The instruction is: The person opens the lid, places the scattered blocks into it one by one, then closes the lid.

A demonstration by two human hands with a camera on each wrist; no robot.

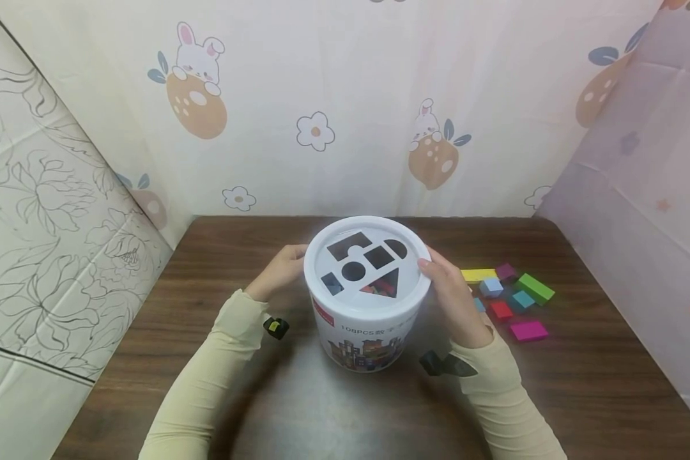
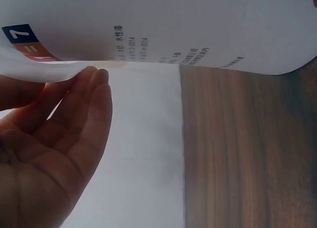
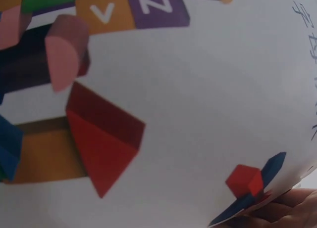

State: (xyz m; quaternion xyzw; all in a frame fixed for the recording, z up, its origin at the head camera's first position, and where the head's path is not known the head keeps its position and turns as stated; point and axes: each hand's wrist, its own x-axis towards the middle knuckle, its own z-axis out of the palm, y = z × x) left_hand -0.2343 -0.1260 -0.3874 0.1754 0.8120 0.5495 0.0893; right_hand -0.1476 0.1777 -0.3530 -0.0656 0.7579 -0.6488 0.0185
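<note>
A white toy-block bucket (image 1: 368, 329) stands upright on the table, its white lid (image 1: 412, 273) pierced by shaped holes. Coloured blocks show through the triangular hole. At the bucket's left, my left hand (image 1: 282, 271) holds its upper edge; the head view hides its fingertips behind the rim, while the left wrist view shows bent fingers against the side. On the other side, my right hand (image 1: 460, 300) grips the rim, thumb on the lid's edge. The right wrist view is mostly the bucket's printed wall (image 3: 188, 89), with part of the hand at the lower right corner.
Several loose blocks lie right of the bucket, among them a yellow bar (image 1: 478, 275), a green block (image 1: 536, 289), a red cube (image 1: 500, 311) and a magenta block (image 1: 529, 330). A patterned curtain (image 1: 356, 76) backs the brown wooden table (image 1: 581, 390).
</note>
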